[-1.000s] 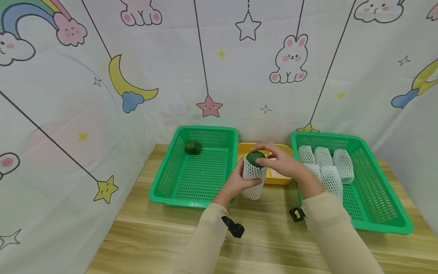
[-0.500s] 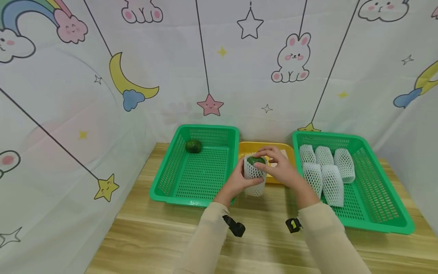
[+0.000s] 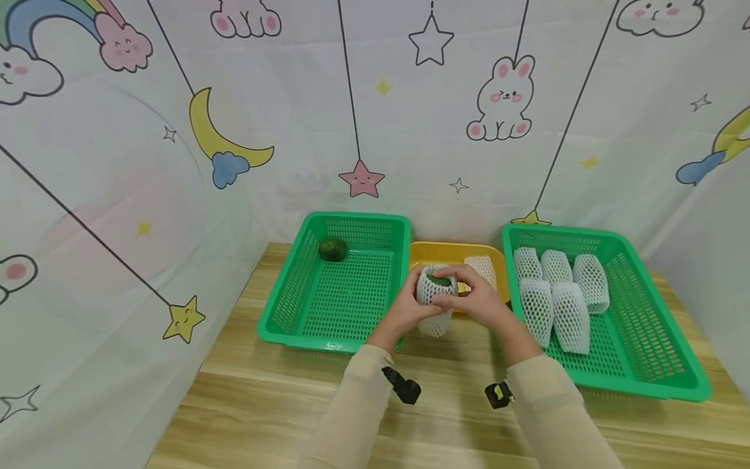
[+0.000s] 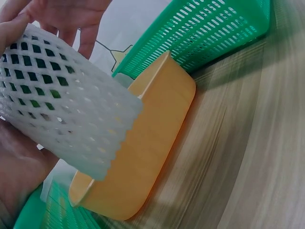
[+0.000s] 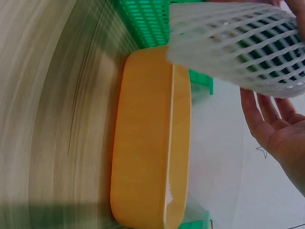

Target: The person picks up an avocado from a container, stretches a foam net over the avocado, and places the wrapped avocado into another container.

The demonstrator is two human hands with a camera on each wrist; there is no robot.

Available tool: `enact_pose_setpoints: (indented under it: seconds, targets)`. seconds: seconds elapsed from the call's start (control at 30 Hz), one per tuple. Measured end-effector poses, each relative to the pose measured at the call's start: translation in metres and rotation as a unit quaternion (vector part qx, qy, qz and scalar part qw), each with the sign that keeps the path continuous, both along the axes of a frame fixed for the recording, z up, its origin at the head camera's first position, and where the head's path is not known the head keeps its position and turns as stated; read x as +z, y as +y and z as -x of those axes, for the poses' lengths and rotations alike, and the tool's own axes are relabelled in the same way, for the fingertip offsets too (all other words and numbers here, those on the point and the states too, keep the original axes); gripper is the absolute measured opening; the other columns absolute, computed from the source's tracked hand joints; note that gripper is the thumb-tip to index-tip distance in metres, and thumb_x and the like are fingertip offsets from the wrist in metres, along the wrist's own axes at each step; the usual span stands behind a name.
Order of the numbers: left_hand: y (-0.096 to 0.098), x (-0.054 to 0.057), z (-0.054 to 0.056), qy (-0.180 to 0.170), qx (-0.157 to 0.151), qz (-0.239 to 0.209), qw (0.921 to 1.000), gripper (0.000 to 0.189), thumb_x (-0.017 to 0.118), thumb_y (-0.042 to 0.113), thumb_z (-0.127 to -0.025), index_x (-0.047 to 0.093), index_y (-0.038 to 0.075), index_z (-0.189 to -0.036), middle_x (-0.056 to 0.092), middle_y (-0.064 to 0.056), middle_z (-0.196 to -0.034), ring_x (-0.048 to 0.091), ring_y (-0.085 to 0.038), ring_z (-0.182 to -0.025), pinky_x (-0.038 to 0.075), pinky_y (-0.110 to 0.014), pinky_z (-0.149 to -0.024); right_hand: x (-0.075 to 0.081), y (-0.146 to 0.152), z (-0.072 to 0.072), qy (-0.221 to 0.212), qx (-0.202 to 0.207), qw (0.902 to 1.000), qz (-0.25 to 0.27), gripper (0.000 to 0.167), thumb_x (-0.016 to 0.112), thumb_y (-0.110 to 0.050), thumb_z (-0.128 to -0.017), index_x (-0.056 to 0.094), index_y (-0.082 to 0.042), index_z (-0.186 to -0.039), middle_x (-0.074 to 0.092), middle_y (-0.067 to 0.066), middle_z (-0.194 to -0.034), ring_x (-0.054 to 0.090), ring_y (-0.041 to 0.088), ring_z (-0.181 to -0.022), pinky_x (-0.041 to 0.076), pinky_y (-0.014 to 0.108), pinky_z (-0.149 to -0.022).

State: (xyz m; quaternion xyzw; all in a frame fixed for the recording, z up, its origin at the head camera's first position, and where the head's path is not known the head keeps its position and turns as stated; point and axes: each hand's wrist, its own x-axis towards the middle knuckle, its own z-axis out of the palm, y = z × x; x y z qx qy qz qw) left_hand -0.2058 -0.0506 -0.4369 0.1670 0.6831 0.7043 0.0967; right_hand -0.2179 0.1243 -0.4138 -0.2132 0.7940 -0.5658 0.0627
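Observation:
A white foam net sleeve [image 3: 435, 319] stands nearly upright above the table, in front of the yellow bin. Inside its upper part sits a dark green avocado [image 3: 439, 281], its top showing at the opening. My left hand [image 3: 408, 305] grips the sleeve round its side. My right hand [image 3: 477, 296] pinches the sleeve's rim, fingers over the top by the avocado and thumb on the near side. In the left wrist view, the sleeve [image 4: 102, 126] shows green through its mesh, and its lower end hangs loose. Another avocado [image 3: 333, 249] lies in the left green basket [image 3: 334, 345].
The yellow bin [image 3: 430, 247] stands between the baskets, with white foam netting [image 3: 482, 266] in it. Several foam-sleeved pieces [image 3: 570, 316] lie in the right green basket [image 3: 662, 389]. A printed curtain [image 3: 410, 130] hangs behind the wooden table [image 3: 263, 404].
The avocado has sunk deeper into the sleeve, so less of it shows. My right hand has moved down from the avocado's top to the sleeve's rim. My left hand keeps its grip.

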Motion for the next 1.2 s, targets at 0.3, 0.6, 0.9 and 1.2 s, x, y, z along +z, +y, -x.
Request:
enact_pose_setpoints:
  seconds: [0.3, 0.6, 0.9, 1.2]
  targets:
    - [0.007, -0.020, 0.012, 0.002, 0.026, 0.011, 0.9996, 0.090, 0.078, 0.026, -0.075, 0.019, 0.024, -0.143, 0.040, -0.005, -0.130, 0.050, -0.021, -0.108, 0.046, -0.036, -0.087, 0.011, -0.008, 0.004, 0.018, -0.139, 0.9900, 0.008, 0.035, 0.069, -0.029, -0.084, 0.062, -0.002, -0.105, 0.059, 0.012, -0.109, 0.050, 0.023, -0.098, 0.046, 0.032, -0.078]
    - [0.007, -0.017, 0.012, -0.027, 0.032, 0.033, 0.9986, 0.086, 0.074, 0.018, -0.080, 0.019, 0.023, -0.146, 0.042, -0.006, -0.130, 0.049, -0.021, -0.108, 0.046, -0.036, -0.086, 0.017, -0.008, 0.005, 0.044, -0.174, 0.9838, -0.009, 0.031, 0.065, -0.033, -0.087, 0.064, -0.002, -0.094, 0.061, 0.011, -0.103, 0.047, 0.020, -0.095, 0.043, 0.036, -0.081]
    - [0.004, 0.006, -0.002, 0.001, 0.020, 0.011, 0.9997, 0.077, 0.071, 0.009, -0.081, 0.024, 0.012, -0.142, 0.042, -0.011, -0.128, 0.051, -0.022, -0.106, 0.047, -0.034, -0.084, 0.019, -0.008, 0.004, 0.057, -0.102, 0.9908, -0.068, 0.042, 0.073, -0.028, -0.081, 0.058, -0.003, -0.111, 0.053, 0.011, -0.110, 0.050, 0.026, -0.091, 0.048, 0.037, -0.073]
    - [0.002, 0.010, -0.005, -0.014, 0.033, 0.019, 0.9992, 0.075, 0.070, 0.013, -0.083, 0.025, 0.011, -0.143, 0.044, -0.013, -0.127, 0.051, -0.024, -0.107, 0.046, -0.037, -0.086, 0.020, -0.009, 0.007, -0.017, -0.095, 0.9952, -0.017, 0.056, 0.061, -0.034, -0.090, 0.038, -0.006, -0.132, 0.042, 0.018, -0.126, 0.048, 0.032, -0.107, 0.045, 0.044, -0.087]
